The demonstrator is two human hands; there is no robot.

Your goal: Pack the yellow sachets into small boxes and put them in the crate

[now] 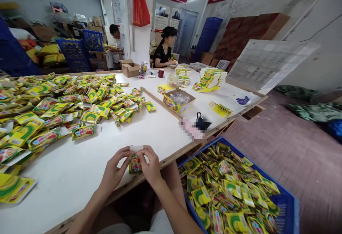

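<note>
A small yellow and green printed box (pixel 135 164) is held upright at the front edge of the white table (pixel 114 162). Its pale end flap points away from me. My left hand (pixel 116 168) grips the box from the left, thumb and fingers at its upper part. On the other side my right hand (pixel 150 162) pinches it, with the thumb on the printed face and the fingers by the flap. To the left spreads a large heap of similar small boxes (pixel 85 116), some with flaps sticking out.
A blue crate (pixel 287 205) full of packed boxes stands on the floor at my right. A wooden strip (pixel 160 102) crosses the table beside an open carton (pixel 171 103). Stacks of flat cartons (pixel 211 79) lie farther back. Another person (pixel 164 50) sits across the table.
</note>
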